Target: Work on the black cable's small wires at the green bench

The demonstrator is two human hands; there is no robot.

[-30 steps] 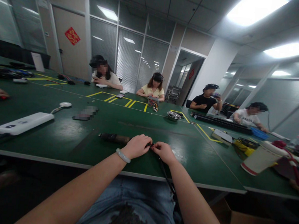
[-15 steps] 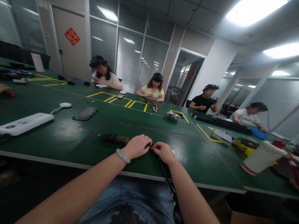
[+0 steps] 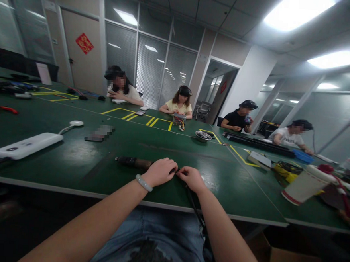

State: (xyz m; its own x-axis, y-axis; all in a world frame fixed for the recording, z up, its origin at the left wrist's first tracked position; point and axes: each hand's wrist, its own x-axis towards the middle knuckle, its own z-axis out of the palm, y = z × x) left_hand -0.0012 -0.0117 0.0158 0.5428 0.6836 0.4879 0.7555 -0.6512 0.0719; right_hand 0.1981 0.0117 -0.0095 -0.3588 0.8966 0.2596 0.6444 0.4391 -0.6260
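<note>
An electric screwdriver [image 3: 133, 162], dark and slim with a narrow tip, lies on the green table pointing left. My left hand [image 3: 162, 171], with a pale bangle on its wrist, is closed round the tool's rear end and hides it. Just to the right, my right hand [image 3: 192, 178] is in a pinch on the black cable [image 3: 192, 200] close to where it meets the tool. From there the cable runs down over the table edge towards my lap. The fingertips of both hands almost touch, and the joint between them is mostly covered.
Left of me are a white power strip [image 3: 28, 144], a blurred-out phone-like slab [image 3: 99, 133] and red-handled pliers [image 3: 3, 110]. A metal bowl [image 3: 203, 136] stands ahead, a paper cup [image 3: 306, 184] to the right. Several people sit across the table [image 3: 126, 139].
Another person's hand at the left edge has gone, leaving the red-handled pliers in sight. My own two hands stay in the same place.
</note>
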